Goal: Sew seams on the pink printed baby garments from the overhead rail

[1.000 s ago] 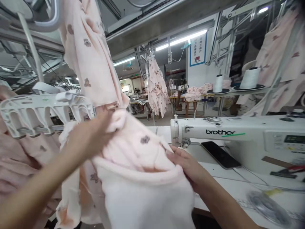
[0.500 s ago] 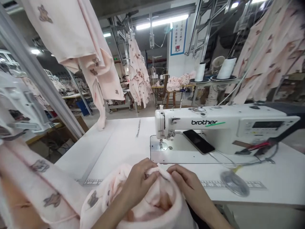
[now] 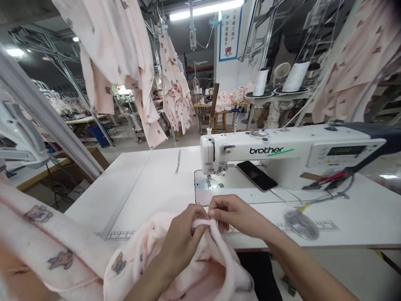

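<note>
Pink cloth (image 3: 203,278) is bunched at the table's (image 3: 153,188) near edge, its rim pinched in the left hand (image 3: 183,236). The right hand's (image 3: 233,213) fingertips meet there, their hold unclear. Beyond, a phone (image 3: 257,176) lies beside the sewing machine (image 3: 291,161).

A garment sewing workshop. A glossy white sewing machine (image 3: 291,152) lettered "brother" stands on a flat white counter (image 3: 156,179) right of the frame's centre, with 2 large white thread cones (image 3: 295,77) at upper right. Soft pale pink cloth (image 3: 216,267) with grey-brown prints is bunched at lower centre, and similar printed pink garments (image 3: 176,81) hang at upper left, upper centre and upper right. A background heap of pink cloth (image 3: 232,98) and a long white tube light (image 3: 206,9) show at upper centre.
</note>
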Demonstrator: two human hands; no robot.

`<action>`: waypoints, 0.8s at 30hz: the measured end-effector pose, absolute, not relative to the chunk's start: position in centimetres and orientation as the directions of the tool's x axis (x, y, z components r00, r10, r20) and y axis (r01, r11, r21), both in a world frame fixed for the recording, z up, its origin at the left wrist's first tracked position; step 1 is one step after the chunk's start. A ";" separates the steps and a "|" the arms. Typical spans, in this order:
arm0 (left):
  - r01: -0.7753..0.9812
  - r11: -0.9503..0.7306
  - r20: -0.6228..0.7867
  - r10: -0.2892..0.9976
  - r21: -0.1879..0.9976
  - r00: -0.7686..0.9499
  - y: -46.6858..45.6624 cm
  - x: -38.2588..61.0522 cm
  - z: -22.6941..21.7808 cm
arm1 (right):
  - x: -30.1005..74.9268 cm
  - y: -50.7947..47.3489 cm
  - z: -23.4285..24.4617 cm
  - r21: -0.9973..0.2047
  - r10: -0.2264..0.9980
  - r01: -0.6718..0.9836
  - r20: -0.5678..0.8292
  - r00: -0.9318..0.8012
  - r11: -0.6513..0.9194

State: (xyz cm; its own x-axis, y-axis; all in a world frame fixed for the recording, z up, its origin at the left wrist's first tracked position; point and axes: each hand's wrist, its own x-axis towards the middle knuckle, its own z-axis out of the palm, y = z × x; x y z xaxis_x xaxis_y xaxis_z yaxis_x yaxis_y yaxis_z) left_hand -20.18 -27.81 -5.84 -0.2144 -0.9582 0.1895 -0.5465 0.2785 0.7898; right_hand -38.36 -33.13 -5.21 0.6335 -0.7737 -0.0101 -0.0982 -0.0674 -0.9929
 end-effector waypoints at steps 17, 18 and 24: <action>-0.652 0.419 0.468 -0.877 0.632 -0.111 -28.5 -19.7 -7.1 | -35.9 -29.6 -8.0 -0.992 -0.942 0.007 0.121 0.314 -0.125; -0.651 0.422 0.471 -0.875 0.631 -0.111 -28.6 -19.9 -7.0 | -35.8 -29.3 -7.8 -0.991 -0.944 -0.032 0.116 0.310 -0.132; -0.462 0.178 0.090 -0.974 0.869 -0.206 -29.5 -19.8 -4.1 | -37.2 -30.4 -6.9 -0.977 -0.879 -0.002 0.193 0.436 -0.215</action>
